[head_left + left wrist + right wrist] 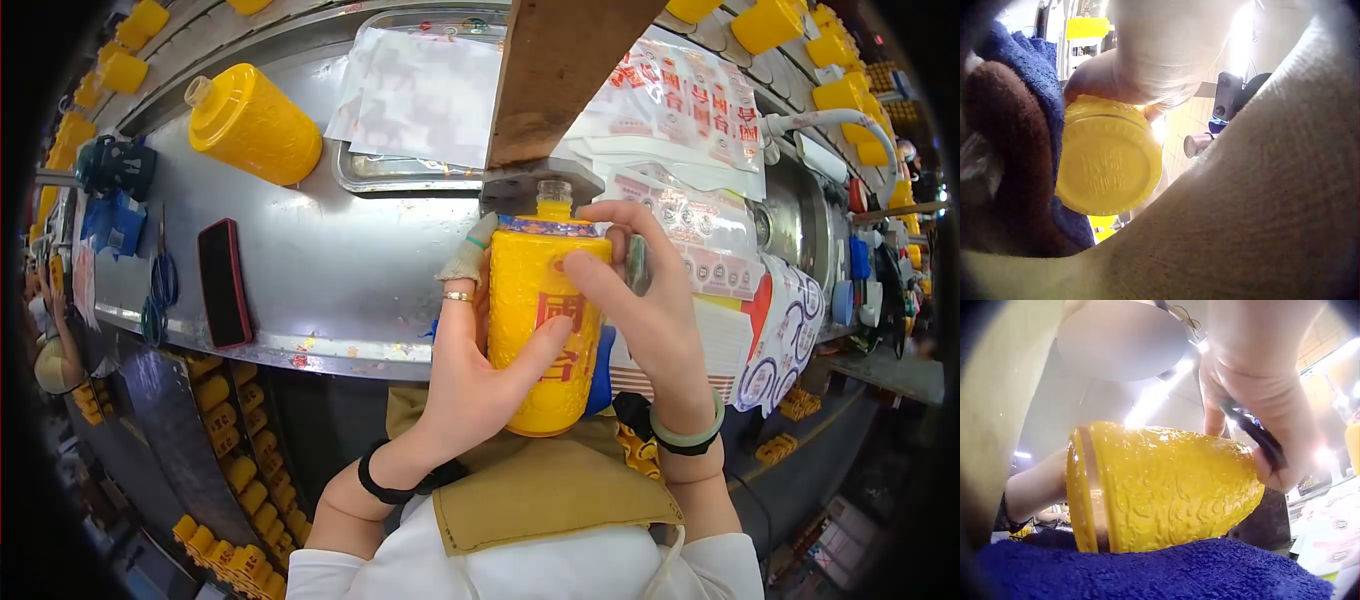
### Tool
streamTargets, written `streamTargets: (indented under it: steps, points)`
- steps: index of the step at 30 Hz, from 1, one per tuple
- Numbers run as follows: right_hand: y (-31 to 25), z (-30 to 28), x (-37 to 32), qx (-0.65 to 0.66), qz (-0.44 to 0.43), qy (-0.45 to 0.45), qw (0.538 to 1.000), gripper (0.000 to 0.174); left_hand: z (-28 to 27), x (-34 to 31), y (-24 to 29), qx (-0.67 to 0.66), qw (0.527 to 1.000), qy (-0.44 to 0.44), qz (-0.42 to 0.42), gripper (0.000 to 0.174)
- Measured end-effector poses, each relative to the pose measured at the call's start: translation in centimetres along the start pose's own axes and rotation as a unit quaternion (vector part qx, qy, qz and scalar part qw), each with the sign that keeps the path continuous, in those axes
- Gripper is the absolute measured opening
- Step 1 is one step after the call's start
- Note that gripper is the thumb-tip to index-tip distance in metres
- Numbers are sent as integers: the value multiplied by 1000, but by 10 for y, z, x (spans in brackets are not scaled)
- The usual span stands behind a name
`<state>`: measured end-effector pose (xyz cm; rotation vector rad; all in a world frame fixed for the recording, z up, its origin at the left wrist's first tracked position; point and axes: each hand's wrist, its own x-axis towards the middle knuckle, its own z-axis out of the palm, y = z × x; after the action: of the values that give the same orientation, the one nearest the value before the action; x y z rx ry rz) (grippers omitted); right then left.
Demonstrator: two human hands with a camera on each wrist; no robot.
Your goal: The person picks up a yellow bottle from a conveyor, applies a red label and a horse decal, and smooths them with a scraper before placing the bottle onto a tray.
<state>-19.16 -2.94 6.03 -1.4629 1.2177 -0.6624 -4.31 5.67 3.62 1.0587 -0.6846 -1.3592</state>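
In the head view a yellow embossed bottle stands upright near my body, with red characters on its front, a clear glass neck and a blue patterned band round its shoulder. My left hand grips its left side, the thumb across the front; a whitish wrap with a green ring covers one fingertip. At the shoulder, my right hand pinches the bottle with thumb and index finger beside the band. A dark greenish flat piece is tucked under the right hand's fingers. The bottle's round base shows in the left wrist view.
Blue towel lies under the bottle. A metal post rises just beyond it. Another yellow bottle, a phone and scissors lie on the left of the bench. Printed label sheets cover the right side.
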Motion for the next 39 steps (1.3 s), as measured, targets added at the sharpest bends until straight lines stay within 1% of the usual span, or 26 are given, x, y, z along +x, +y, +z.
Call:
streamTargets:
  steps: [2, 4, 7, 8, 10, 11, 12, 13, 14, 16, 17, 19, 22, 23, 24, 26, 27, 28, 29, 30, 31, 32, 33, 34, 36, 39]
  points:
    - [2, -2, -1, 8, 4, -9, 1000, 41, 0, -1, 1, 0, 1000, -16, -27, 81]
    - [2, -5, 5, 14, 0, -17, 1000, 41, -2, 5, 0, -1, 1000, -22, -17, 81]
    - [-8, -14, 8, 83, -17, 27, 996, 43, -2, 6, -4, 0, 1000, -29, 0, 81]
    - [-5, -16, 12, 97, -64, 49, 992, 41, -2, 6, -5, 3, 999, -32, 10, 81]
    - [-13, -18, 20, 0, -214, 122, 969, 35, -3, 5, -3, 15, 999, -31, 8, 81]
    - [-21, -22, 20, 0, -215, 121, 969, 35, -3, 5, -3, 27, 999, -30, 6, 81]
    - [-32, -31, 19, -98, -254, 73, 959, 35, -2, 5, -3, 27, 999, -30, 6, 81]
    - [-42, -36, 19, -194, -291, 24, 937, 36, -2, 5, -3, 34, 999, -27, 10, 81]
    - [-53, -28, 20, -228, -315, 13, 921, 31, -2, 5, -3, 42, 999, -24, 15, 81]
    - [-59, -26, 24, -263, -352, -121, 890, 34, -1, 4, -1, 52, 998, -20, 14, 81]
    - [-59, -24, 30, -263, -353, -121, 889, 34, -1, 3, -1, 63, 998, -19, 11, 80]
    - [-55, -21, 42, -333, -430, -9, 839, 36, 0, 3, -3, 51, 999, -17, 11, 80]
    - [-68, -25, 40, -314, -422, -6, 850, 35, 1, 4, -1, 38, 999, -15, 5, 79]
    - [-64, -23, 35, -245, -384, -74, 887, 33, 1, 4, 0, 37, 999, -15, -1, 79]
    - [-58, -20, 35, -244, -384, -74, 888, 33, 1, 4, 0, 38, 999, -15, -1, 79]
    - [-49, -17, 32, -299, -374, -27, 878, 32, 1, 4, -3, 42, 999, -18, 20, 77]
    - [-49, -24, 36, -317, -408, 11, 856, 29, -1, 4, -4, 43, 999, -20, 18, 77]
    - [-47, -29, 34, -317, -408, 11, 856, 29, -5, 5, -4, 2, 1000, -10, 3, 76]
    - [-44, -33, 32, -271, -361, 43, 891, 27, -10, 5, -4, -39, 999, 0, -12, 75]
    - [-41, -35, 29, -223, -311, 74, 921, 26, -14, 4, -4, -38, 999, 0, -13, 75]
    - [-34, -34, 26, -129, -282, 66, 948, 27, -18, 2, -4, -52, 998, -19, -27, 77]
    - [-30, -34, 22, -128, -280, 67, 949, 27, -22, 1, -4, -66, 996, -37, -40, 78]
    - [-26, -35, 18, -111, -260, 66, 957, 27, -23, -4, -1, -37, 997, -57, -40, 83]
    - [-21, -36, 14, -93, -240, 64, 964, 27, -23, -5, -3, -36, 997, -58, -41, 83]
    - [-14, -36, 7, -87, -226, 55, 969, 29, -22, -7, -9, 18, 997, -70, -6, 88]
    - [-11, -34, -1, -58, -218, 60, 972, 30, -20, -8, -5, 7, 998, -63, -25, 91]
